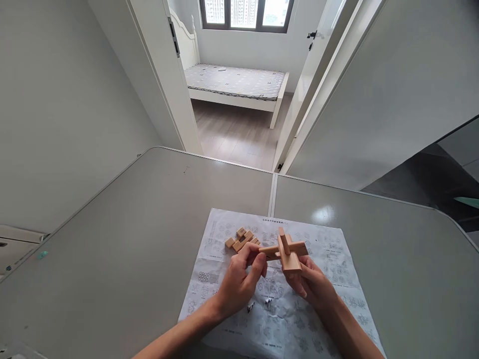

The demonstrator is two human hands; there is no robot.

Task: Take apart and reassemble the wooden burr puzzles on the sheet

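Several interlocking wooden pieces form a cross-shaped burr puzzle (290, 260), raised over the printed sheet (209, 294). My left hand (241, 274) pinches the end of the bar that sticks out to the left. From below and to the right, my right hand (312, 281) grips the joined body, its fingers partly hidden behind the wood. One slim piece stands up at the top of the assembly. Just beyond my left hand, loose notched wooden pieces (243, 240) lie in a small pile on the sheet, partly covered by my fingers.
The sheet, printed with small line diagrams and torn in places near its middle, lies on a grey table (123, 239) with a seam (273, 194). Past the table's far edge, a doorway with an open door (310, 65) shows a bed (239, 82) under a window.
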